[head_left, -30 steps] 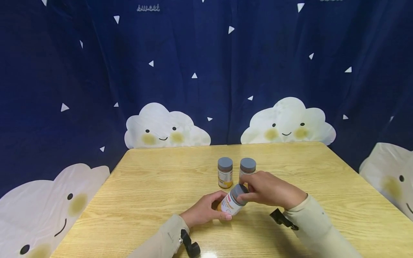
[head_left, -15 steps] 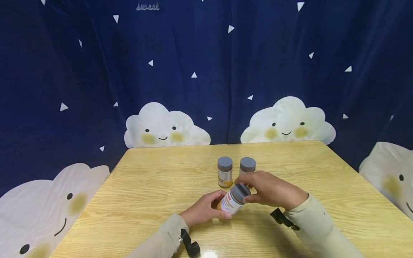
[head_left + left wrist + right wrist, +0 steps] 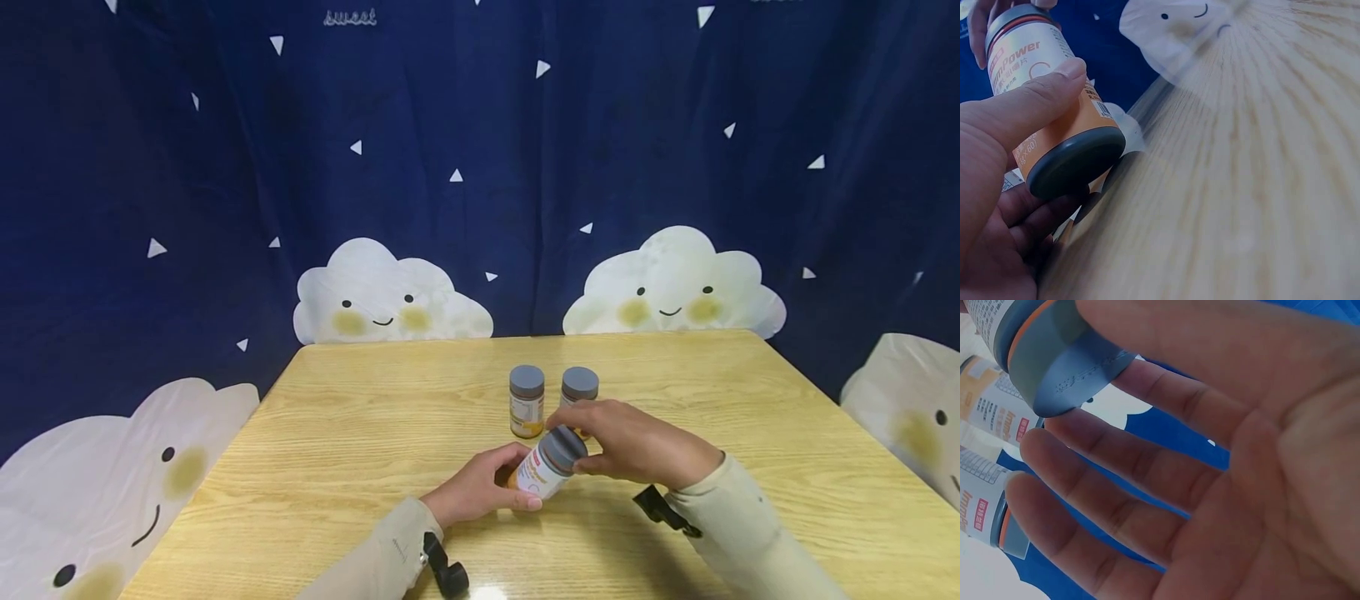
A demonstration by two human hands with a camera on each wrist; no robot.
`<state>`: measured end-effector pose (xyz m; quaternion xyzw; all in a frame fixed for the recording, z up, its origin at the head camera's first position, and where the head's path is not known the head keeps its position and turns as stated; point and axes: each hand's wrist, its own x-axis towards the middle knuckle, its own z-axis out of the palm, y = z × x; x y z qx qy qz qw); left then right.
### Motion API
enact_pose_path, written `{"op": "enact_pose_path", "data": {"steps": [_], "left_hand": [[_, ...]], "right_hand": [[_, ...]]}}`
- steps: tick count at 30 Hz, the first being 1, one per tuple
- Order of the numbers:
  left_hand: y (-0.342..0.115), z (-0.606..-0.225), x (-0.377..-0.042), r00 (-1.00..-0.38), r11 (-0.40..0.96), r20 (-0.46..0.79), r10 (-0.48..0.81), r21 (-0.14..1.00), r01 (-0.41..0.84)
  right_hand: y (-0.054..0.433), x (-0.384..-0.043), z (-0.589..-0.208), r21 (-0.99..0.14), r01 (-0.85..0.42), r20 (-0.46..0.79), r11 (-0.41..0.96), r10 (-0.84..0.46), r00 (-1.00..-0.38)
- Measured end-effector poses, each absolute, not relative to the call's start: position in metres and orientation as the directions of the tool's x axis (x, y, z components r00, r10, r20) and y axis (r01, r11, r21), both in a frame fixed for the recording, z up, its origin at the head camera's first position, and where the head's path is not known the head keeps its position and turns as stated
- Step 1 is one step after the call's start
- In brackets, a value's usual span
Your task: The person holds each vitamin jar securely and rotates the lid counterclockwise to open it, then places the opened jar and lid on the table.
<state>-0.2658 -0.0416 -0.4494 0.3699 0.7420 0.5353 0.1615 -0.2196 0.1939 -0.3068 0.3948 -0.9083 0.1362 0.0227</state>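
Note:
In the head view, my left hand [image 3: 480,487] holds a supplement bottle [image 3: 538,477] round its white and orange body, tilted with its top toward the right. The left wrist view shows the thumb across the label and the bottle's dark base [image 3: 1079,164]. At the upper end is a grey lid [image 3: 564,448], which my right hand [image 3: 648,443] pinches between thumb and fingers. Seen from the right wrist, the lid [image 3: 1072,359] sits on the bottle, and the outer fingers are extended away from it. Part of the bottle is hidden behind the left hand.
Two similar grey-lidded bottles stand upright just behind the hands, a left one [image 3: 527,404] and a right one [image 3: 580,383] partly hidden by the right hand. All are on a wooden table [image 3: 360,417]. A dark blue curtain [image 3: 420,125] with clouds hangs behind.
The right thumb and fingers have shifted round the lid, exposing more of its top. The left hand and the bottle have stayed nearly in place, and the standing bottles have not moved.

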Motion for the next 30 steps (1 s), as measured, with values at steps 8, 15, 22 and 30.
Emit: {"op": "enact_pose_path", "data": {"steps": [8, 15, 22, 30], "left_hand": [[-0.041, -0.449, -0.264, -0.672, 0.158, 0.153, 0.725, 0.912, 0.379], [-0.041, -0.448, -0.263, -0.667, 0.155, 0.155, 0.729, 0.911, 0.381], [-0.041, -0.449, -0.264, -0.665, 0.148, 0.161, 0.729, 0.911, 0.384], [-0.041, -0.449, -0.264, -0.668, 0.153, 0.159, 0.727, 0.911, 0.384]], "right_hand": [[0.194, -0.217, -0.307, -0.245, -0.699, 0.128, 0.672, -0.692, -0.710], [0.192, -0.216, -0.306, -0.293, -0.594, 0.091, 0.749, -0.597, -0.797], [0.188, -0.214, -0.309, -0.234, -0.497, 0.148, 0.836, -0.474, -0.868], [0.182, -0.216, -0.313, -0.215, -0.477, 0.165, 0.852, -0.449, -0.878]]}}
